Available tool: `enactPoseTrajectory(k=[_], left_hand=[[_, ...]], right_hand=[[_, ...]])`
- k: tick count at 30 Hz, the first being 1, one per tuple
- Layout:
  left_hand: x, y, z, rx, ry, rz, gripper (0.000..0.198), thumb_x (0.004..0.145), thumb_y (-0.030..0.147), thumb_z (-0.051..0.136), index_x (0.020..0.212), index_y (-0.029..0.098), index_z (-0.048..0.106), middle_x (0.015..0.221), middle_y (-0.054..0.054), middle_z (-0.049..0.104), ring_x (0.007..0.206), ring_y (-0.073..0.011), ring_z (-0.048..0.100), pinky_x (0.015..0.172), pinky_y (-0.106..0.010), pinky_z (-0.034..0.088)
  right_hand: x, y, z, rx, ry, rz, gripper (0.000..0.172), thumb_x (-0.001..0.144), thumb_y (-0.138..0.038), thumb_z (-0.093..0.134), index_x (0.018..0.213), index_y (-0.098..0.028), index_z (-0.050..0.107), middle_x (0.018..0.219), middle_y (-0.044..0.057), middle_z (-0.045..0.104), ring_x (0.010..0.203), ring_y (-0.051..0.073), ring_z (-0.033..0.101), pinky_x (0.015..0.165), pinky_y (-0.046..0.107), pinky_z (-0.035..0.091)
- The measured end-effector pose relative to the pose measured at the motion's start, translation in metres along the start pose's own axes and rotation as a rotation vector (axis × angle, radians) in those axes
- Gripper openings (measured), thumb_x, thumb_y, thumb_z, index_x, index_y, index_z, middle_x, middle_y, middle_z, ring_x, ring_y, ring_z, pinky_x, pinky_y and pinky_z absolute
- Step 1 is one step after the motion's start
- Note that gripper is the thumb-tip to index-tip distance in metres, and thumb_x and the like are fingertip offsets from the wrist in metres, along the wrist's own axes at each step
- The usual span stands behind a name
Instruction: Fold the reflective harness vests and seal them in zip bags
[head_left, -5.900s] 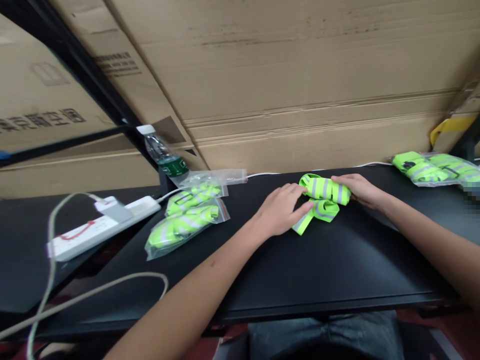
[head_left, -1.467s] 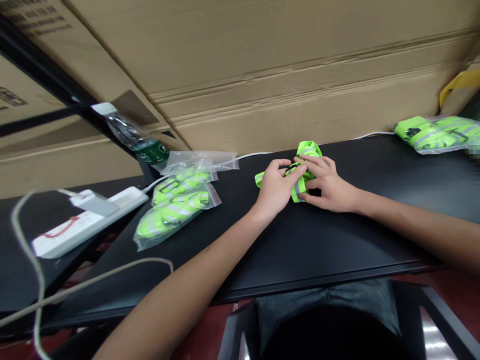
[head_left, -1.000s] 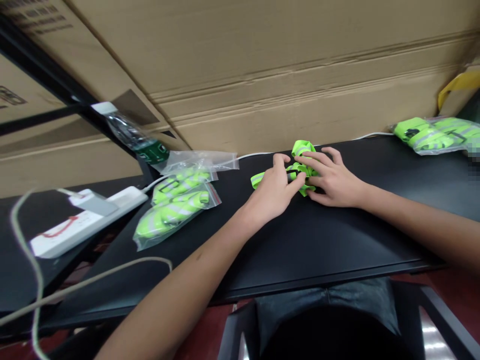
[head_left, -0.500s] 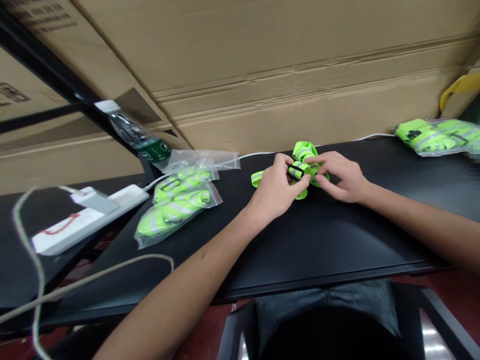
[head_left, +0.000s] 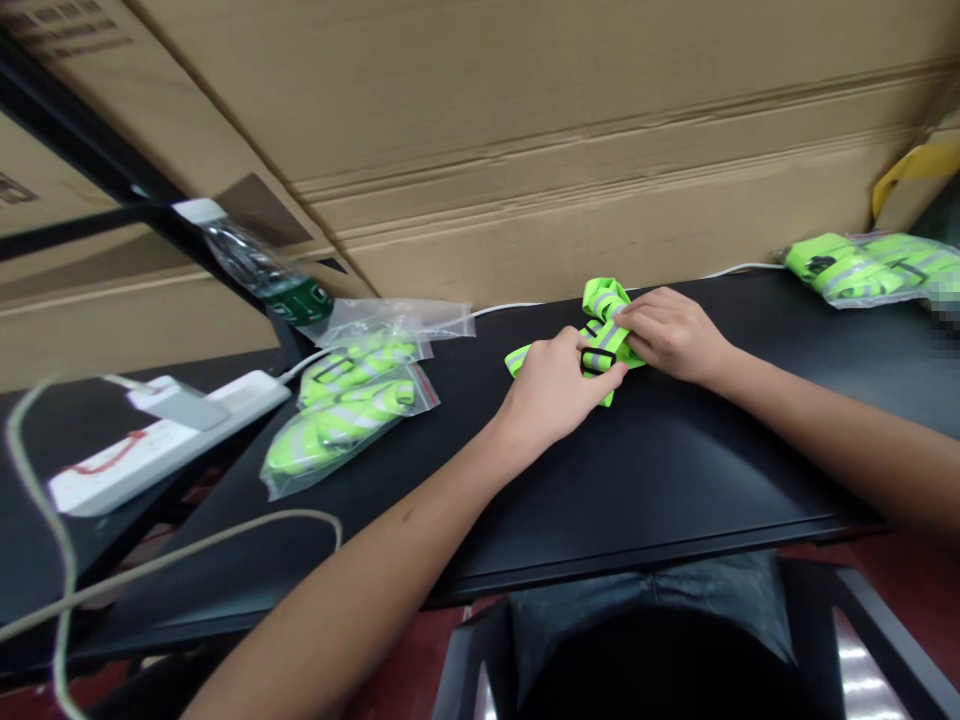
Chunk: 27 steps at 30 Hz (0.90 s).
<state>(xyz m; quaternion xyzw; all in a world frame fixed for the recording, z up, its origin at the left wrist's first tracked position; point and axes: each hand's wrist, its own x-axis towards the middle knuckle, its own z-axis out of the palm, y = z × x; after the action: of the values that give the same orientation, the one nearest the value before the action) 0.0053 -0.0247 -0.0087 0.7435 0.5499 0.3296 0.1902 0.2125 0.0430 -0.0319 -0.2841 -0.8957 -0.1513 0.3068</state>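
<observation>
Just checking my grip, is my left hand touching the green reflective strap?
Touching. The head view shows the left hand with its fingers lying across the green reflective strap, next to the black buckle.

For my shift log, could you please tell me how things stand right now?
Left hand pressing neon reflective strap near its black buckle. Right hand on its upper part. Bagged straps off left, apart from hands.

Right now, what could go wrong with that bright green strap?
The neon reflective strap is loosely bunched, so it might spring open if the left hand or right hand lets go. The small black buckle sits by the left fingertips and could slide out of place.
</observation>
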Motion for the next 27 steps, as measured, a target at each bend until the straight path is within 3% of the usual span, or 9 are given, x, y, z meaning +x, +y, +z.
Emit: enactPoseTrajectory(k=[4, 11, 20, 23, 25, 27], left_hand=[[0.001, -0.005, 0.003, 0.021, -0.037, -0.001, 0.031, 0.072, 0.039, 0.079, 0.085, 0.022, 0.058, 0.078, -0.004, 0.068, 0.067, -0.0194, 0.062, 0.06, -0.031, 0.043], [0.009, -0.018, 0.004, 0.063, -0.135, 0.042, 0.035, 0.076, 0.038, 0.076, 0.097, 0.023, 0.052, 0.074, 0.001, 0.059, 0.064, -0.018, 0.055, 0.057, -0.03, 0.035], [0.02, -0.018, -0.02, 0.284, -0.326, 0.035, 0.034, 0.072, 0.042, 0.075, 0.092, 0.024, 0.054, 0.084, 0.0, 0.064, 0.068, -0.0184, 0.057, 0.056, -0.029, 0.032], [0.019, -0.017, -0.025, 0.389, -0.36, 0.019, 0.035, 0.073, 0.045, 0.074, 0.096, 0.025, 0.057, 0.089, 0.0, 0.067, 0.071, -0.0196, 0.06, 0.056, -0.03, 0.031], [0.02, -0.021, -0.023, 0.399, -0.374, 0.021, 0.035, 0.075, 0.048, 0.072, 0.096, 0.024, 0.059, 0.091, -0.001, 0.068, 0.074, -0.021, 0.061, 0.058, -0.03, 0.033], [0.021, -0.029, -0.021, 0.38, -0.399, 0.076, 0.033, 0.079, 0.048, 0.068, 0.097, 0.022, 0.061, 0.095, -0.004, 0.068, 0.082, -0.0232, 0.062, 0.062, -0.031, 0.039]], right_hand=[[-0.001, 0.008, -0.001, -0.122, -0.004, 0.028, 0.031, 0.099, -0.024, 0.04, 0.097, -0.02, 0.071, 0.093, 0.01, 0.075, 0.089, 0.024, 0.067, 0.077, 0.04, 0.047], [-0.001, 0.009, -0.004, -0.226, -0.035, 0.069, 0.024, 0.091, -0.019, 0.046, 0.096, -0.021, 0.07, 0.086, 0.007, 0.073, 0.08, 0.024, 0.06, 0.069, 0.038, 0.037], [0.009, 0.0, -0.016, -0.29, -0.142, 0.043, 0.012, 0.085, -0.019, 0.052, 0.088, -0.02, 0.064, 0.085, 0.009, 0.071, 0.081, 0.025, 0.059, 0.066, 0.037, 0.034], [0.009, -0.002, -0.02, -0.229, -0.194, 0.063, 0.015, 0.084, -0.017, 0.053, 0.094, -0.018, 0.064, 0.091, 0.01, 0.071, 0.087, 0.027, 0.062, 0.07, 0.037, 0.038], [0.005, -0.001, -0.02, -0.096, -0.227, 0.036, 0.02, 0.088, -0.023, 0.055, 0.105, -0.017, 0.064, 0.106, 0.013, 0.071, 0.101, 0.029, 0.063, 0.081, 0.039, 0.043], [-0.002, 0.002, -0.017, 0.105, -0.25, 0.008, 0.039, 0.09, -0.039, 0.062, 0.123, -0.018, 0.058, 0.13, 0.016, 0.064, 0.121, 0.032, 0.058, 0.096, 0.043, 0.044]])
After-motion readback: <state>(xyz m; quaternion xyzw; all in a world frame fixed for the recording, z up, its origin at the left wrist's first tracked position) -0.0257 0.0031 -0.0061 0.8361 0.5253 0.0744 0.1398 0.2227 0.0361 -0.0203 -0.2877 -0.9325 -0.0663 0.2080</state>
